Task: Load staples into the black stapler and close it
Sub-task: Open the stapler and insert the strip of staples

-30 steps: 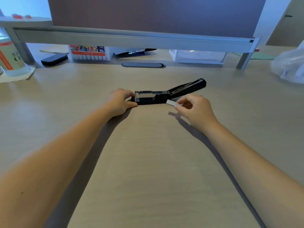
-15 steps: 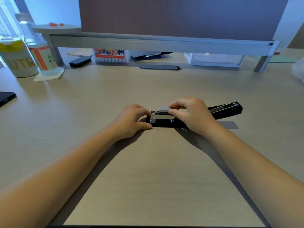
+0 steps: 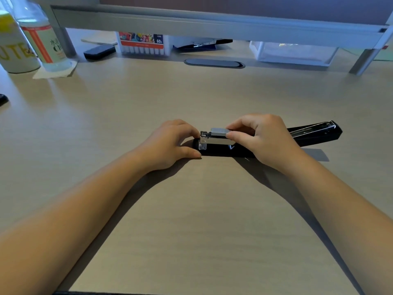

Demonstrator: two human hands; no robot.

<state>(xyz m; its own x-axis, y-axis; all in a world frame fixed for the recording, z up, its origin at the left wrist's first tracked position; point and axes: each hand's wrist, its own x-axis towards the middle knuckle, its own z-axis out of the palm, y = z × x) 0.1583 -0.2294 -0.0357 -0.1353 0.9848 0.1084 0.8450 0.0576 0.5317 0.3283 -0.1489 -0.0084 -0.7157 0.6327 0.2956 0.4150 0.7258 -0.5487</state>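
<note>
Tabletop (image 3: 191, 209) carries black stapler (image 3: 217, 150), lid swung open. Left hand (image 3: 170, 143) fingers grip stapler's front end. Right hand (image 3: 263, 139) fingers pinch staples (image 3: 220, 132) over magazine.

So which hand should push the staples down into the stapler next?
Probably the right hand: it already pinches the staples just above the stapler. The left hand steadies the front end.

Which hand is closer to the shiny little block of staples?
Right. The right hand pinches the silver staple strip over the open black stapler; the left hand steadies the stapler's front end, just beside it.
</note>
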